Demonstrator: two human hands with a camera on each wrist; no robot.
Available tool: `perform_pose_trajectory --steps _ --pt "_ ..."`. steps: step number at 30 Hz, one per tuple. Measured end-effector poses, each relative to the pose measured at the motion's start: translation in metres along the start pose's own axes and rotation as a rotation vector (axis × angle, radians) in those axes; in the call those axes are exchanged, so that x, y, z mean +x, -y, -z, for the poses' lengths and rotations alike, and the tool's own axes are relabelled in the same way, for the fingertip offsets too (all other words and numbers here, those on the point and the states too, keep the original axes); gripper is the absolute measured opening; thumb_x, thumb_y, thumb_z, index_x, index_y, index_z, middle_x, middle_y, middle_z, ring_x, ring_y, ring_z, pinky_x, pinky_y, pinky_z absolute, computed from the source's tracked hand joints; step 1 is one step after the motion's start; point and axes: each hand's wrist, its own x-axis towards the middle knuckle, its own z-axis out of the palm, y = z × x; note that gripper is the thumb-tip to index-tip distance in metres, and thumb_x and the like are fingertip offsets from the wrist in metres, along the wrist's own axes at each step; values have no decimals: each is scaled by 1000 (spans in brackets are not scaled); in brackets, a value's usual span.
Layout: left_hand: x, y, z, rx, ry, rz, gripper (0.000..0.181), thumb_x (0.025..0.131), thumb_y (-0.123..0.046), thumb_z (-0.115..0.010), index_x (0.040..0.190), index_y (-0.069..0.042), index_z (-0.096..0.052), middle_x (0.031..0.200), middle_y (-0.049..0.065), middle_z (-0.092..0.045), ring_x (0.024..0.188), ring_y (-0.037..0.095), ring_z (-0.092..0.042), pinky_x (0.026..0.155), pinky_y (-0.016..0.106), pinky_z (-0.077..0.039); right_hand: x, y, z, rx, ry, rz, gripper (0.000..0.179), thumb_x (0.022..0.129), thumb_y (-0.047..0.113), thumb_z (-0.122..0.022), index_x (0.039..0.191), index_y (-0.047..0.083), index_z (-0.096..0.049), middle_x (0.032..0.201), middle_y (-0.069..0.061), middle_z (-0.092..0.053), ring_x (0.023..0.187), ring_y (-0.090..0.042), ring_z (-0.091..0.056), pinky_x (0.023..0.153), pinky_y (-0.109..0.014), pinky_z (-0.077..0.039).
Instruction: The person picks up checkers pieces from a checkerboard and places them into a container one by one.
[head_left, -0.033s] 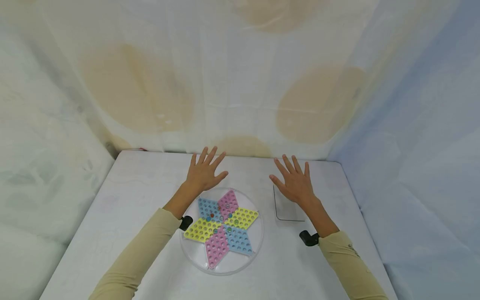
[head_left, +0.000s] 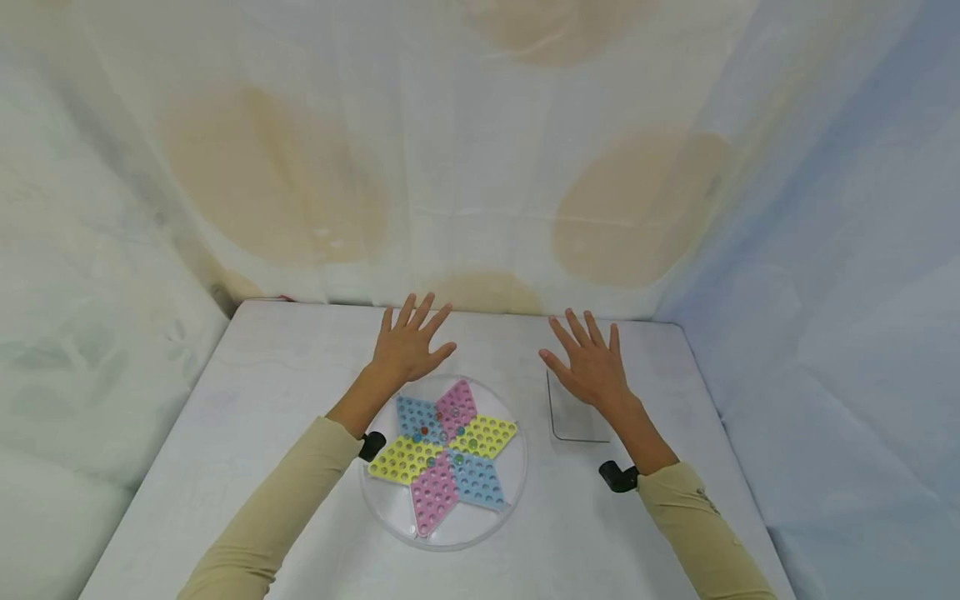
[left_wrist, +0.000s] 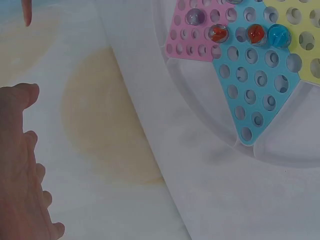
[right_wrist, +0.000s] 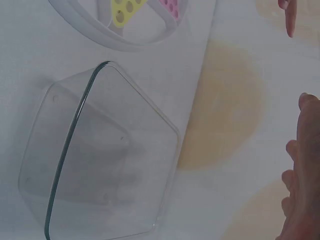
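Both hands are held out over the far part of the table with fingers spread. My left hand (head_left: 407, 348) hovers above the far left rim of a round Chinese checkers board (head_left: 431, 500) and holds nothing. Pink, yellow and blue points make up the star on the board. Several glass marbles sit in its holes, among them a blue marble (left_wrist: 279, 36) and an orange one (left_wrist: 256, 34). My right hand (head_left: 595, 371), also holding nothing, overlaps the far right part of a clear, rounded-corner box (right_wrist: 75, 125) in the head view.
The white table (head_left: 300, 400) meets a pale curtain (head_left: 465, 167) with tan spots at its back edge. More sheets hang at the left and right sides. Black wrist cameras (head_left: 618, 477) are strapped to both forearms.
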Motion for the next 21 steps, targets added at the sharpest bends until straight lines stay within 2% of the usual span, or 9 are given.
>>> perform_pose_trajectory --steps 6,9,12,16,21 --pt "-4 1 -4 -16 -21 -10 70 103 -57 -38 162 -23 -19 167 7 -8 152 32 0 117 61 -5 -4 -1 0 12 -3 -4 71 102 56 -44 159 18 -28 164 -13 -19 150 -38 -7 114 -67 4" --pt "-10 4 -7 -50 -45 -36 67 105 -50 -41 161 -20 -22 166 9 -12 151 33 -6 117 61 -9 -6 -1 -2 19 -22 9 70 102 54 -45 159 16 -30 163 -14 -22 150 -40 -11 114 -67 -1" --pt "-18 10 -13 -94 -92 -87 62 106 -41 -45 159 -16 -27 164 12 -19 150 33 -16 116 62 -16 -10 1 -3 55 -38 27 69 101 50 -51 156 12 -35 161 -16 -27 148 -41 -16 115 -66 -9" --pt "-33 21 -28 -133 -176 -171 57 105 -31 -51 155 -8 -35 159 16 -32 145 35 -29 112 63 -26 -17 5 -7 123 -31 41 68 99 45 -57 154 9 -39 159 -19 -30 145 -43 -23 115 -61 -20" --pt "-52 36 -52 -165 -213 -229 54 105 -26 -52 152 -3 -39 155 19 -38 142 36 -35 110 62 -29 -26 12 -11 197 -23 45 66 98 41 -63 152 8 -42 159 -18 -31 144 -43 -28 113 -58 -28"
